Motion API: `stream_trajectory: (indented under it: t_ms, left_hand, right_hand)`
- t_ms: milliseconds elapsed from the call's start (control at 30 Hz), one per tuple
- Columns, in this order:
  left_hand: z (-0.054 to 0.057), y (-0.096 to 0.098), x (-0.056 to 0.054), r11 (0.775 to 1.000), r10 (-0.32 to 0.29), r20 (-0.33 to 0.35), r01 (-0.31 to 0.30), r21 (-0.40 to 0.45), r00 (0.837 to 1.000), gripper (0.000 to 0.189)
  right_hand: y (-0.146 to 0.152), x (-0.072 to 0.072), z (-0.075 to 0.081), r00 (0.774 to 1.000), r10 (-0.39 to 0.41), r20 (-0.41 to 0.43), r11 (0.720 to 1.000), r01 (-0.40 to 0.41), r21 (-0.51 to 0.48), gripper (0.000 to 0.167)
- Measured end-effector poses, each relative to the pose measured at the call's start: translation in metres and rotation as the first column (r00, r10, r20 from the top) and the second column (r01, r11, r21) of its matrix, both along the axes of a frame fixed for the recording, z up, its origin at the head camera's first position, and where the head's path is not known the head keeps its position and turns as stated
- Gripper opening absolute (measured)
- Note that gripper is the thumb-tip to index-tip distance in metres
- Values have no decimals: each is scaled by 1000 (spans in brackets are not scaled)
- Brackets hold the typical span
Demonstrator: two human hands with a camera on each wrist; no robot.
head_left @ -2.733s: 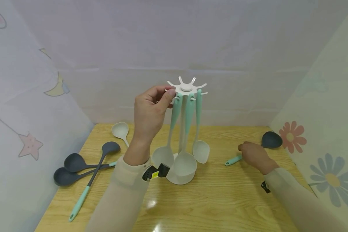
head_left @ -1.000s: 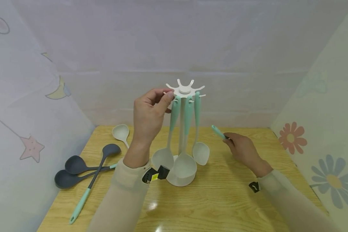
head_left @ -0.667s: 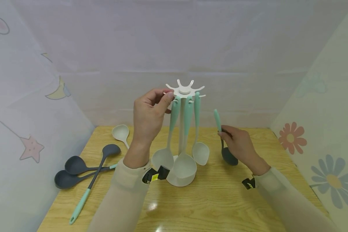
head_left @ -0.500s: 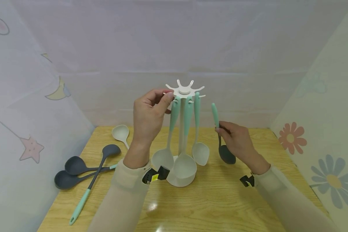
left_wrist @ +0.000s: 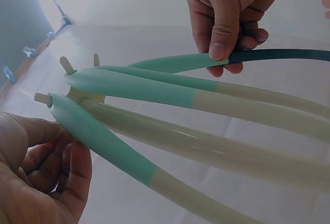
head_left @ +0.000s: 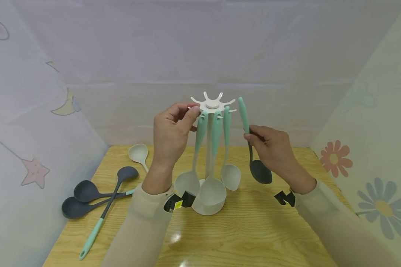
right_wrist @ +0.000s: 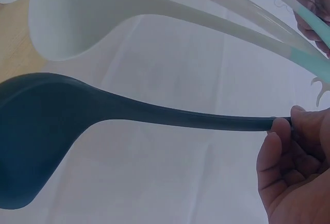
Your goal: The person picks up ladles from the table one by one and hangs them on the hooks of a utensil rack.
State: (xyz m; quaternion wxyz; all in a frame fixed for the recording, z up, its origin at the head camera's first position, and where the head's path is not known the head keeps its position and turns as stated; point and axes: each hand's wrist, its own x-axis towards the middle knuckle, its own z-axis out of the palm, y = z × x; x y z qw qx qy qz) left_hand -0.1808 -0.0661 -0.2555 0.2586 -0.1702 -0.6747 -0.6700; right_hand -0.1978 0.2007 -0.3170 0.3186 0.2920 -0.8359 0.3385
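A white utensil rack (head_left: 208,207) with a star-shaped hook top (head_left: 212,105) stands in the middle of the table. Left hand (head_left: 172,131) pinches one arm of that top between thumb and fingers. Three pale utensils with mint handles hang from it: a ladle (head_left: 213,191) in front, a spoon-like one (head_left: 187,181) to its left and a flat-edged turner (head_left: 231,177) to its right. Right hand (head_left: 270,148) pinches a dark ladle (head_left: 260,172) where its mint handle meets the dark shaft. This ladle hangs nearly upright beside the rack, handle end near hook height, apart from the hooks.
On the left of the wooden table (head_left: 254,230) lie several dark utensils, among them a long one (head_left: 110,204) crossing two others (head_left: 87,191). A pale ladle (head_left: 138,152) lies behind the left forearm. Printed cloth walls (head_left: 200,44) enclose the back and sides.
The right hand has picked the dark ladle off the table at right, swung it upright, and brought it up and left toward the rack. The left hand keeps its grip on the rack.
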Motion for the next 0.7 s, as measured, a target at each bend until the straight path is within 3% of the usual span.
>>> stream_trajectory:
  t_ms: [700]
  left_hand:
    - [2, 4, 1, 1000, -3, 12, 3, 0, 1000, 16]
  right_hand:
    - [-8, 1, 8, 997, 13, 70, 1000, -12, -13, 17]
